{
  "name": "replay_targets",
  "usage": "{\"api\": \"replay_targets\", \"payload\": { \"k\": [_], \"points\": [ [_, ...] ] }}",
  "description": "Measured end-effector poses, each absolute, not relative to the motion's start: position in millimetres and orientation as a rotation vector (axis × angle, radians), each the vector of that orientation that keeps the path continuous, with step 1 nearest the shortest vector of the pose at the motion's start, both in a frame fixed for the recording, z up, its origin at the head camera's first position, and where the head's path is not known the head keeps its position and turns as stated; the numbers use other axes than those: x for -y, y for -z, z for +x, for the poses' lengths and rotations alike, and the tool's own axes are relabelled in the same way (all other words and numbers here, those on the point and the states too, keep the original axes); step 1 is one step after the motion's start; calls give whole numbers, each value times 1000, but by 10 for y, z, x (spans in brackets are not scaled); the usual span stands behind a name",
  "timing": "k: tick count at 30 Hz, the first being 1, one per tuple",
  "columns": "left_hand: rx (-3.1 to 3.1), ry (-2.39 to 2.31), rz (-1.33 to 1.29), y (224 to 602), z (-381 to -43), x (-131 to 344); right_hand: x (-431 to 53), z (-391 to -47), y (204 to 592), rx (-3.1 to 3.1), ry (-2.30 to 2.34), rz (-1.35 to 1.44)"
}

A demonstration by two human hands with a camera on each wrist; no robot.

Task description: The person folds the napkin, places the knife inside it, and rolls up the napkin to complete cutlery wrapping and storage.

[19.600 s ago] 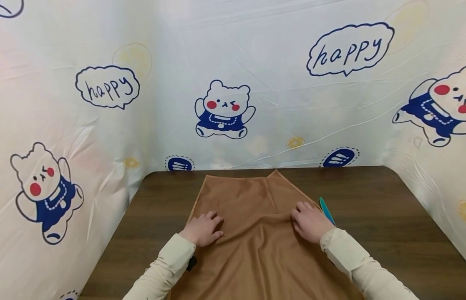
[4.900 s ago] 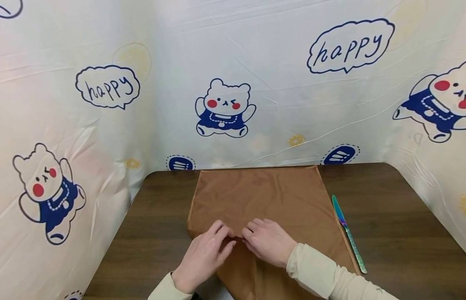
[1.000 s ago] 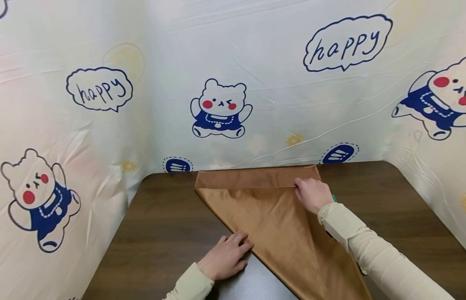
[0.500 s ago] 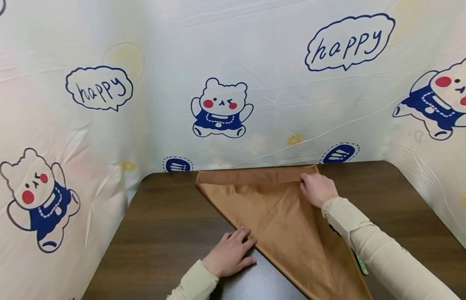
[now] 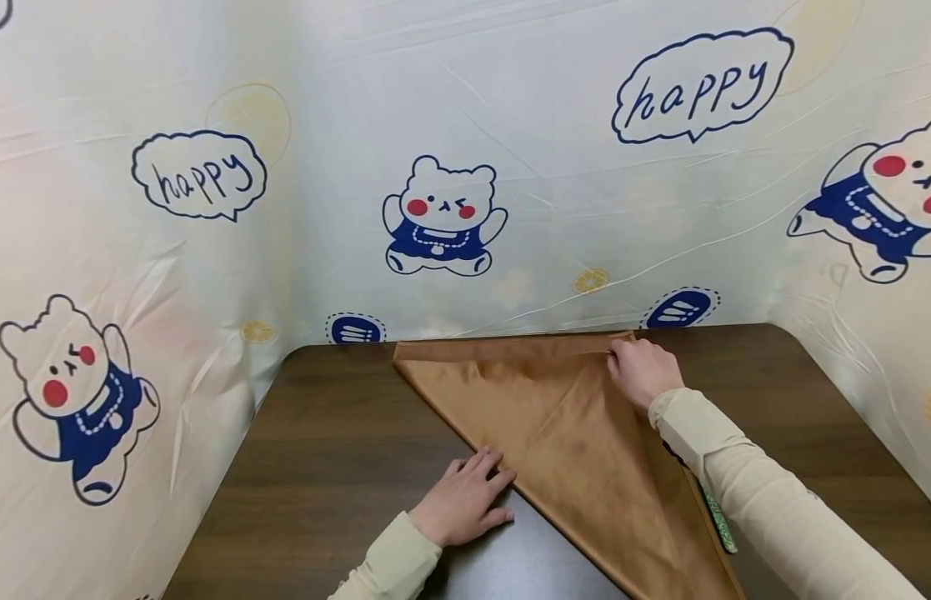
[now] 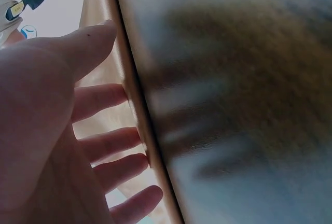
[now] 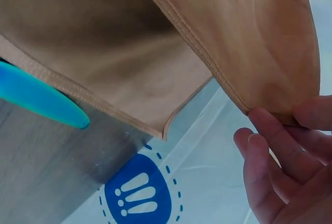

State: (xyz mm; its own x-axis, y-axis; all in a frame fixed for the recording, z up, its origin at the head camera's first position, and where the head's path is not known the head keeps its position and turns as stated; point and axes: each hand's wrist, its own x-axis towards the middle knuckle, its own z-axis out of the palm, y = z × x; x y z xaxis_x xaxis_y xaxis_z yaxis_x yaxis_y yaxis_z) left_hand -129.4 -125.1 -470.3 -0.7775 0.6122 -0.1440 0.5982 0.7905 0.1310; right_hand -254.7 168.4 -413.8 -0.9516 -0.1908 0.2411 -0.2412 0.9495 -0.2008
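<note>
A brown cloth napkin [image 5: 540, 433] with stitched hems lies on the table, one part folded over diagonally toward the far edge. My right hand [image 5: 645, 372] pinches the folded-over corner between thumb and fingers, near the flat far-right corner of the cloth. In the right wrist view that flat corner [image 7: 161, 128] shows below the held flap [image 7: 259, 42]. My left hand [image 5: 465, 500] touches the diagonal folded edge with spread, relaxed fingers [image 6: 111, 143]. To the right of the napkin lies a knife, its green patterned handle [image 5: 718, 521] partly hidden by my right sleeve and its blue-green blade [image 7: 41, 97] seen from the right wrist.
The dark wooden table [image 5: 337, 417] has rounded far corners. Behind it and at both sides hangs a pale printed curtain [image 5: 555, 208] with cartoon bears, close to the table's far edge. Glossy light reflects off the tabletop near my left hand.
My right hand has carried the pinched corner farther back and slightly right, narrowing the uncovered strip of cloth. My left hand has slid a little up and right along the folded edge.
</note>
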Motion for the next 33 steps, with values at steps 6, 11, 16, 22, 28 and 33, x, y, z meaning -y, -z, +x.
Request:
{"api": "replay_targets", "payload": {
  "k": [6, 11, 16, 22, 28, 33],
  "points": [
    [-2800, -132, 946, 4711, -1339, 1216, -1740, -2580, 4094, 2877, -335, 304],
    [-2814, -127, 955, 4733, -1372, 1180, -1787, -2602, 4052, 2873, -329, 285],
    [-2831, -109, 965, 4751, -1405, 1149, -1825, -2620, 4007, 2867, -324, 273],
    [-2863, -90, 990, 4781, -1443, 1108, -1850, -2631, 3963, 2851, -315, 281],
    [-2854, -94, 985, 4767, -1459, 1070, -1876, -2631, 3926, 2857, -306, 270],
    [-2850, -99, 972, 4750, -1474, 1065, -1910, -2645, 3912, 2844, -308, 250]
  ]
}}
